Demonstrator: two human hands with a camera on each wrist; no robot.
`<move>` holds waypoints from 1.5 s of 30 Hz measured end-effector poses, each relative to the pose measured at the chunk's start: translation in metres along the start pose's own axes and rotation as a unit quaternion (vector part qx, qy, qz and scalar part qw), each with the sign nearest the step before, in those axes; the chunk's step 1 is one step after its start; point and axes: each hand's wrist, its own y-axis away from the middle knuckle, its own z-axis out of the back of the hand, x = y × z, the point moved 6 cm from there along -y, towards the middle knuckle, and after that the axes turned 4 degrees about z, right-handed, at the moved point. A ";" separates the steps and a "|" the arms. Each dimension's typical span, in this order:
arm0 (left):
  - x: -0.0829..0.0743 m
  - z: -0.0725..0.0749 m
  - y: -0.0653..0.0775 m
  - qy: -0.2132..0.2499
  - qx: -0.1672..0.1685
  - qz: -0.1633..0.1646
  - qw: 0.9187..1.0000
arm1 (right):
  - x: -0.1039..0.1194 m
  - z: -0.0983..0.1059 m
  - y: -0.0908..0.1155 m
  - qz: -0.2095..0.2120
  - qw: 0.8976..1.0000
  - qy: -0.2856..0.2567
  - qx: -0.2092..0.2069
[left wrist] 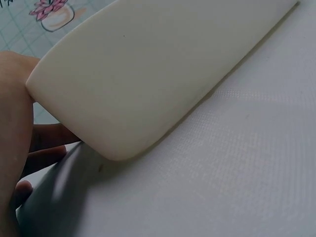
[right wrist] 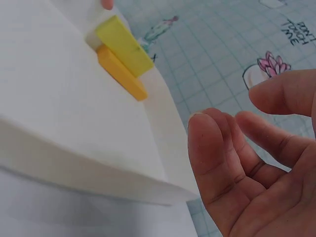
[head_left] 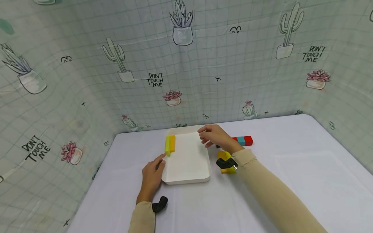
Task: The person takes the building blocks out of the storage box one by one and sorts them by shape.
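Observation:
A shallow white tray [head_left: 189, 161] lies on the table. Along its left wall sit a yellow-green block [head_left: 167, 145] and an orange-yellow block [head_left: 173, 143], side by side. My left hand [head_left: 152, 174] holds the tray's near left edge, its thumb at the rim and fingers outside the wall; one fingertip is close to the yellow-green block's near end. Above the tray's far right part hovers my right hand [head_left: 214, 134], loosely bent fingers holding nothing. The right wrist view shows a gap between thumb and fingers [right wrist: 207, 153].
Right of the tray is a row of red and teal blocks [head_left: 241, 140], partly behind the right hand. Yellow and orange blocks [head_left: 222, 156] lie nearer, partly covered by the right wrist's black camera [head_left: 225, 163]. A printed cloth [head_left: 204, 64] hangs behind the white table [head_left: 291, 174].

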 end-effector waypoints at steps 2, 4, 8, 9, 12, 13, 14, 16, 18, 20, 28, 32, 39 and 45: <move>0.000 0.002 0.000 0.003 -0.005 0.004 1.000 | 0.003 -0.007 -0.007 0.001 1.000 -0.006 0.008; 0.000 0.003 0.000 0.005 -0.007 0.002 1.000 | 0.007 -0.015 -0.013 -0.001 1.000 -0.013 0.014; 0.000 0.003 -0.002 0.011 -0.007 0.001 1.000 | 0.014 -0.031 -0.023 -0.005 0.999 -0.032 0.024; 0.000 0.003 -0.002 0.011 -0.007 -0.001 1.000 | 0.015 -0.035 -0.025 -0.007 0.999 -0.034 0.027; 0.001 0.003 -0.002 0.012 -0.011 -0.006 1.000 | 0.016 -0.047 -0.032 -0.010 0.999 -0.033 0.040; 0.001 0.003 -0.001 0.012 -0.011 -0.008 1.000 | 0.015 -0.051 -0.034 -0.013 0.998 -0.031 0.043; 0.001 0.003 -0.001 0.011 -0.012 -0.011 1.000 | 0.014 -0.054 -0.036 -0.016 0.998 -0.029 0.046; 0.000 0.002 -0.001 0.010 -0.010 -0.015 1.000 | 0.011 -0.061 -0.040 -0.021 0.998 -0.027 0.050; -0.001 0.001 -0.001 0.013 -0.008 -0.014 1.000 | 0.009 -0.066 -0.044 -0.024 0.998 -0.027 0.049; -0.002 0.000 -0.001 0.014 -0.006 -0.010 1.000 | 0.007 -0.072 -0.049 -0.025 0.998 -0.029 0.045; 0.000 0.002 -0.001 0.002 0.001 -0.005 1.000 | 0.002 -0.100 -0.062 -0.028 0.998 -0.040 0.034; 0.001 0.003 -0.001 -0.001 0.000 0.001 1.000 | 0.004 -0.111 -0.065 -0.037 0.998 -0.039 0.020; 0.002 0.005 -0.001 0.001 0.000 0.002 1.000 | 0.006 -0.125 -0.070 -0.032 0.998 0.043 -0.015; 0.002 0.003 -0.001 -0.002 0.000 -0.006 1.000 | 0.006 -0.129 -0.069 -0.006 0.994 0.103 -0.031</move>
